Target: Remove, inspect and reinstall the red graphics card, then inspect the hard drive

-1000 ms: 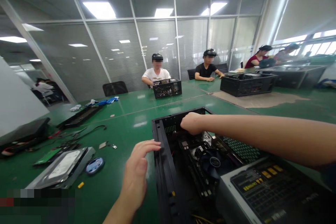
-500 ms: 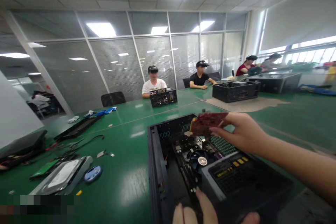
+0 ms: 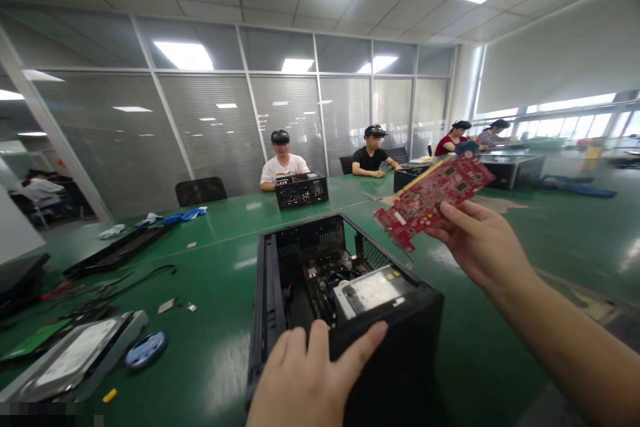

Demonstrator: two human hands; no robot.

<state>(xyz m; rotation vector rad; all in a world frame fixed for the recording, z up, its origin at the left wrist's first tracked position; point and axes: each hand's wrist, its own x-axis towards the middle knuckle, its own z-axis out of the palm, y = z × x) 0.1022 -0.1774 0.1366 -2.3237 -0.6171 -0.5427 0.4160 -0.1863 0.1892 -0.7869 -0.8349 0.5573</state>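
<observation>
An open black computer case (image 3: 273, 293) lies on the green table (image 3: 215, 347) in front of me, with a motherboard and a power supply (image 3: 370, 290) inside. My left hand (image 3: 310, 373) rests on the case's near end, fingers spread over its edge. My right hand (image 3: 480, 247) holds a red expansion card (image 3: 435, 197) up in the air, above and to the right of the case.
At my left lie a hard drive in a bracket (image 3: 75, 360), a blue round object (image 3: 145, 350), a side panel (image 3: 115, 250) and cables. Other people sit across the table behind more black cases (image 3: 301, 190), with further cases at the far right.
My right hand pulled the red card out of the case and lifted it up and to the right. My left hand moved from the case's left wall to its near end.
</observation>
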